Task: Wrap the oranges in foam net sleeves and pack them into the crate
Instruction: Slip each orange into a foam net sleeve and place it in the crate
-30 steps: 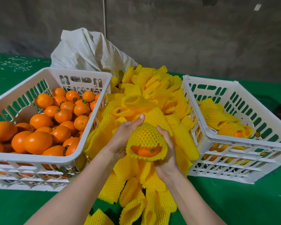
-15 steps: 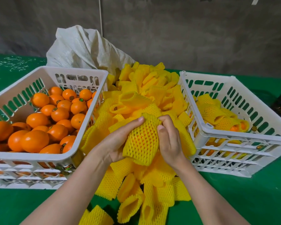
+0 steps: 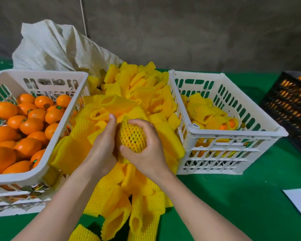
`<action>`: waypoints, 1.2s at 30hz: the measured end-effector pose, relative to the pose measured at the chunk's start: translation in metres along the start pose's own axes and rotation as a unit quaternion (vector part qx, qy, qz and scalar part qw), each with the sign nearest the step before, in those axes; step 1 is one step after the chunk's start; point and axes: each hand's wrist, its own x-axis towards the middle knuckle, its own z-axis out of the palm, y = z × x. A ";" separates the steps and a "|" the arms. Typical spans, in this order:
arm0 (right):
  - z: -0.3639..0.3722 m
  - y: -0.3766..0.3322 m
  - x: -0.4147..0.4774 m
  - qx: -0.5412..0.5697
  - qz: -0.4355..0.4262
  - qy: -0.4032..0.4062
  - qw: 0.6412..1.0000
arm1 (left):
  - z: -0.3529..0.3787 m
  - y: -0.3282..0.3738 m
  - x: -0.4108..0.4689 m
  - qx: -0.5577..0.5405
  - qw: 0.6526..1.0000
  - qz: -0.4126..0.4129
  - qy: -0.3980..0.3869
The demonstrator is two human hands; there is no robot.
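Above the heap of loose yellow foam net sleeves (image 3: 111, 197) on the green desk (image 3: 233, 206): round orange in stretched yellow net (image 3: 131, 138), clasped by curled right grip (image 3: 146, 146), braced by flat, unclenched left grip (image 3: 102, 145). Best to smooth net over both ends, then lower gently into white slotted plastic crate (image 3: 236, 133), right.

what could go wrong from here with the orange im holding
The right hand alone grips the wrapped orange, the left hand only touching its side; it may slip into the loose sleeve pile below and be hard to spot. On the way right it might bump the packing crate rim.
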 end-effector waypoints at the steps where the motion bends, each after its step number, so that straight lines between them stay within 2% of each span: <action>1: -0.002 0.000 0.002 -0.017 -0.020 0.008 1.000 | 0.001 -0.002 0.003 0.021 0.999 0.034 0.020; 4: -0.016 0.000 0.016 -0.035 -0.045 0.043 0.997 | 0.014 0.005 0.011 0.083 0.986 0.120 0.078; 6: -0.037 0.002 0.035 -0.038 -0.048 0.095 0.994 | 0.021 0.007 0.018 0.130 0.977 0.159 0.059; 9: -0.085 0.016 0.070 -0.091 -0.042 0.191 0.976 | 0.026 0.006 0.029 0.189 0.966 0.170 0.043; 11: -0.122 0.033 0.093 -0.173 0.028 0.201 0.964 | 0.028 0.005 0.032 0.203 0.965 0.158 0.050; 13: -0.153 0.054 0.106 -0.283 0.150 0.119 0.940 | 0.028 0.003 0.032 0.198 0.969 0.138 0.060; 15: -0.169 0.073 0.110 -0.357 0.249 -0.022 0.900 | 0.026 0.000 0.032 0.193 0.971 0.125 0.065; 18: -0.164 0.093 0.107 -0.405 0.281 -0.242 0.836 | 0.022 -0.001 0.030 0.195 0.972 0.115 0.059; 19: -0.161 0.097 0.107 -0.416 0.280 -0.295 0.814 | 0.021 0.000 0.030 0.196 0.972 0.114 0.061; 21: -0.157 0.098 0.107 -0.426 0.286 -0.345 0.786 | 0.017 0.002 0.029 0.194 0.972 0.114 0.067; 23: -0.155 0.095 0.107 -0.423 0.289 -0.336 0.791 | 0.014 0.004 0.027 0.195 0.972 0.111 0.069; 30: -0.148 0.051 0.117 -0.486 0.230 -0.204 0.818 | -0.009 0.015 0.018 0.186 0.972 0.113 0.088; 33: -0.132 0.017 0.121 -0.463 0.119 -0.058 0.876 | -0.025 0.024 0.012 0.189 0.970 0.126 0.092; 36: -0.091 -0.022 0.119 -0.322 -0.044 0.040 0.945 | -0.046 0.038 0.005 0.185 0.966 0.148 0.099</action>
